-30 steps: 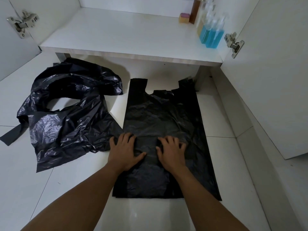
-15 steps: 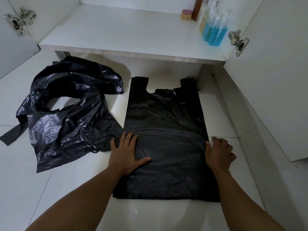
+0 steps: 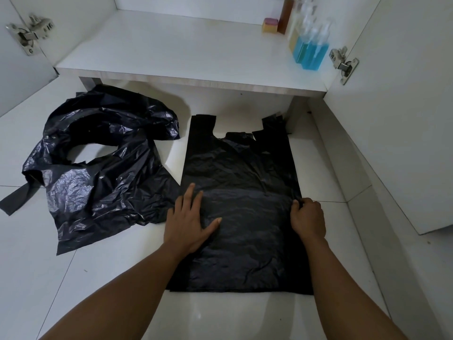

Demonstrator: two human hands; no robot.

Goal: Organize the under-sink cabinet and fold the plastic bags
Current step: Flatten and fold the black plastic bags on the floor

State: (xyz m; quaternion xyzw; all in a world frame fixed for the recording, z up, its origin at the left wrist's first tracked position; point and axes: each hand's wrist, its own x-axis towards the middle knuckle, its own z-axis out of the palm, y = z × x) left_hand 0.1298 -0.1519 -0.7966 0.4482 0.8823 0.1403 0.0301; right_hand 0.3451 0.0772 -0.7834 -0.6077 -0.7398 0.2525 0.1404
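- Well to the left of the left hand: crumpled bag [image 3: 98, 173], black and shiny, heaped on the floor [image 3: 36, 266], its right edge touching the flat bag [image 3: 240, 168] on that bag's left side.
- Left hand [image 3: 188, 222]: lies palm down on the left part of the flat bag, fingers straight and spread, thumb out to the right; grips nothing, only presses.
- Between the two hands: flat bag, black, spread smooth on the floor, handles pointing away toward the cabinet shelf [image 3: 171, 50], bottom edge nearer than both wrists.
- Right hand [image 3: 307, 219]: sits at the flat bag's right edge, fingers curled in, pinching that edge; exact fingertip hold hidden behind the knuckles.
- Far beyond the right hand, at the shelf's right end: bottles [image 3: 308, 50] with blue liquid, a sponge [image 3: 270, 25] near on their left, a metal hinge [image 3: 343, 63] just to their right.
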